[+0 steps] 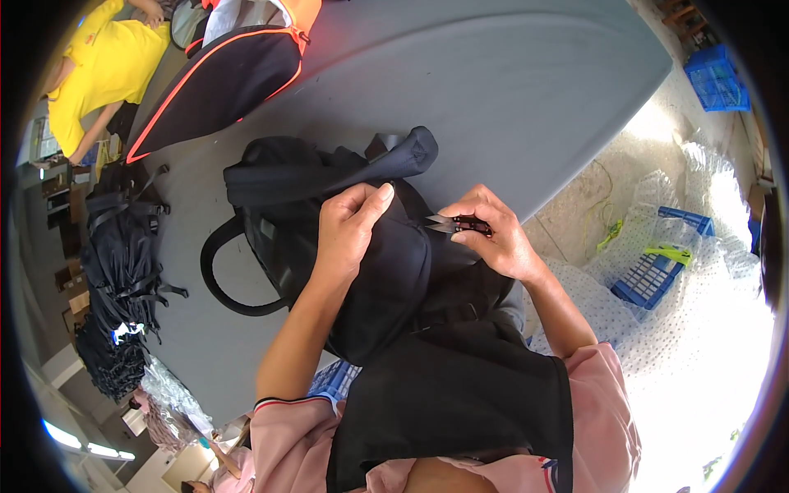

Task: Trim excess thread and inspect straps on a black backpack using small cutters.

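Observation:
A black backpack point(374, 283) lies on the grey table in front of me, with its looped handle point(215, 275) to the left. A wide black strap point(329, 178) runs across its far side. My left hand point(345, 226) is closed, thumb against bent fingers, pinching the bag's fabric just below this strap. What exactly lies under the fingertips is partly hidden. In my right hand point(497, 234) are small black thread snips point(472, 224). Their pointed blades are parted and face left, just over the bag's right side, a short way from my left hand.
The grey table point(509, 90) stretches away beyond the bag. A black bag with orange trim point(222, 86) lies at far left, near a person in yellow point(107, 70). Black bags point(123, 255) are heaped left. Bubble wrap point(657, 337) and a blue crate point(653, 279) sit right.

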`<action>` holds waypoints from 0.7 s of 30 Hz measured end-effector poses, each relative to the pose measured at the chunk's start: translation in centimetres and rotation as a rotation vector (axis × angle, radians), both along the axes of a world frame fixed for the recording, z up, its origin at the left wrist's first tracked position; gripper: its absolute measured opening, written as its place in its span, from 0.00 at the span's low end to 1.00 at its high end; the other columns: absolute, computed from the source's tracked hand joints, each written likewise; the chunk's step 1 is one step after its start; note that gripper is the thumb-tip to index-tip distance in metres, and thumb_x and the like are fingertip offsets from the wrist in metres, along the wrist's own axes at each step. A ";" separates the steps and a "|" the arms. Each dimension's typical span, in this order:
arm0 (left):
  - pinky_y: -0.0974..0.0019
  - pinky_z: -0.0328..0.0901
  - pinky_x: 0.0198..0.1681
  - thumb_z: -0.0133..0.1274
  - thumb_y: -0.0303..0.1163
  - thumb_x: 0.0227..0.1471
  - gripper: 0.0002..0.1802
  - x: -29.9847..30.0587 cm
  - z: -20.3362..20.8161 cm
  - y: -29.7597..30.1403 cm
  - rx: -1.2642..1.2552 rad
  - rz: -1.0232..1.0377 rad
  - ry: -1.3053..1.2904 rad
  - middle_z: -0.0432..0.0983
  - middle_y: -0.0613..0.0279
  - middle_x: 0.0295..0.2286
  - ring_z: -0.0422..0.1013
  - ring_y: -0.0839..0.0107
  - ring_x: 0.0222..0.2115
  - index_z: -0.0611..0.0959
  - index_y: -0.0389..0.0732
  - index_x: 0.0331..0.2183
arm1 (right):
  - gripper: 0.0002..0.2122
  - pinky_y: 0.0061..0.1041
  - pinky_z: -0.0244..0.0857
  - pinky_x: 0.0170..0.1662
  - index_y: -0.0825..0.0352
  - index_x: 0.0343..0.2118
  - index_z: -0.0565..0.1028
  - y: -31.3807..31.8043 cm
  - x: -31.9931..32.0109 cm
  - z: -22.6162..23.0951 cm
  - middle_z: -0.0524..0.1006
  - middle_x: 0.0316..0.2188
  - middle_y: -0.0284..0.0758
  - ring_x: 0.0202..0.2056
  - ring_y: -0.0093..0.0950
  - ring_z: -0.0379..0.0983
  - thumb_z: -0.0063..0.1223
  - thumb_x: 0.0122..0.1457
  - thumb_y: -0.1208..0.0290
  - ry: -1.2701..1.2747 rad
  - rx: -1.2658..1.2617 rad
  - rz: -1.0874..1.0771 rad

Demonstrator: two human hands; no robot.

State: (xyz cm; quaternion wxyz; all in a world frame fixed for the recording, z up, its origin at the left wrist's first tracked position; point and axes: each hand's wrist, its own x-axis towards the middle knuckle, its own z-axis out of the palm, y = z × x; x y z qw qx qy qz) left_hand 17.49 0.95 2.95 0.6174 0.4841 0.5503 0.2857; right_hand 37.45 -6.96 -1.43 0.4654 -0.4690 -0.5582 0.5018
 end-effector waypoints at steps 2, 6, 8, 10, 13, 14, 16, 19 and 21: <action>0.77 0.47 0.22 0.55 0.34 0.52 0.16 -0.2 -0.2 -0.2 -0.020 0.009 -0.010 0.62 0.77 0.17 0.53 0.86 0.19 0.75 0.36 0.18 | 0.15 0.23 0.61 0.36 0.68 0.39 0.75 0.4 -0.1 0.4 0.69 0.30 0.33 0.33 0.25 0.65 0.54 0.47 0.86 -0.006 0.017 0.013; 0.77 0.48 0.23 0.55 0.35 0.52 0.16 -0.1 -0.1 -0.3 -0.029 0.007 -0.047 0.63 0.77 0.17 0.54 0.86 0.20 0.76 0.36 0.18 | 0.16 0.23 0.61 0.34 0.66 0.38 0.77 0.9 -0.4 0.2 0.69 0.28 0.31 0.31 0.24 0.66 0.56 0.45 0.86 -0.008 0.062 0.015; 0.77 0.48 0.24 0.55 0.35 0.51 0.16 0.1 0.0 -0.3 -0.040 0.020 -0.048 0.63 0.77 0.17 0.53 0.86 0.20 0.76 0.37 0.18 | 0.16 0.23 0.61 0.33 0.64 0.38 0.77 1.1 -0.4 0.1 0.69 0.28 0.30 0.30 0.24 0.67 0.56 0.45 0.86 -0.049 0.077 0.013; 0.77 0.48 0.24 0.56 0.36 0.51 0.16 0.1 0.0 -0.3 -0.051 0.029 -0.051 0.63 0.77 0.17 0.53 0.86 0.20 0.76 0.37 0.18 | 0.16 0.23 0.62 0.32 0.63 0.38 0.77 1.2 -0.4 0.1 0.70 0.28 0.30 0.29 0.23 0.67 0.56 0.44 0.86 -0.090 0.092 0.008; 0.76 0.48 0.24 0.56 0.36 0.51 0.17 0.0 -0.4 -0.2 -0.075 0.028 -0.049 0.62 0.78 0.17 0.53 0.86 0.20 0.76 0.37 0.18 | 0.15 0.24 0.63 0.29 0.61 0.36 0.78 1.6 -0.3 0.6 0.70 0.27 0.29 0.27 0.23 0.69 0.57 0.44 0.84 -0.097 0.156 -0.011; 0.76 0.48 0.24 0.56 0.36 0.51 0.17 -0.1 -0.3 -0.1 -0.075 0.022 -0.050 0.62 0.77 0.17 0.53 0.85 0.20 0.76 0.37 0.17 | 0.15 0.25 0.63 0.30 0.63 0.36 0.78 1.6 -0.1 0.9 0.70 0.27 0.30 0.28 0.24 0.69 0.57 0.44 0.85 -0.156 0.143 0.014; 0.76 0.48 0.24 0.56 0.36 0.51 0.17 -0.1 -0.3 -0.1 -0.079 0.015 -0.052 0.62 0.77 0.17 0.53 0.85 0.20 0.76 0.37 0.17 | 0.15 0.25 0.64 0.31 0.65 0.36 0.78 1.8 0.1 1.5 0.71 0.28 0.32 0.30 0.25 0.69 0.56 0.43 0.87 -0.215 0.127 0.040; 0.76 0.48 0.24 0.56 0.37 0.51 0.17 -0.1 -0.4 0.0 -0.082 0.020 -0.066 0.62 0.78 0.17 0.53 0.85 0.20 0.75 0.38 0.17 | 0.15 0.25 0.64 0.30 0.65 0.36 0.78 2.0 0.2 1.9 0.71 0.28 0.32 0.29 0.26 0.70 0.56 0.43 0.86 -0.287 0.115 0.079; 0.76 0.48 0.24 0.56 0.36 0.51 0.17 -0.2 -0.4 0.1 -0.095 0.024 -0.054 0.62 0.77 0.17 0.53 0.85 0.20 0.75 0.38 0.17 | 0.13 0.24 0.63 0.31 0.66 0.35 0.79 2.1 0.1 2.1 0.70 0.27 0.31 0.29 0.24 0.69 0.56 0.44 0.86 -0.285 0.089 0.077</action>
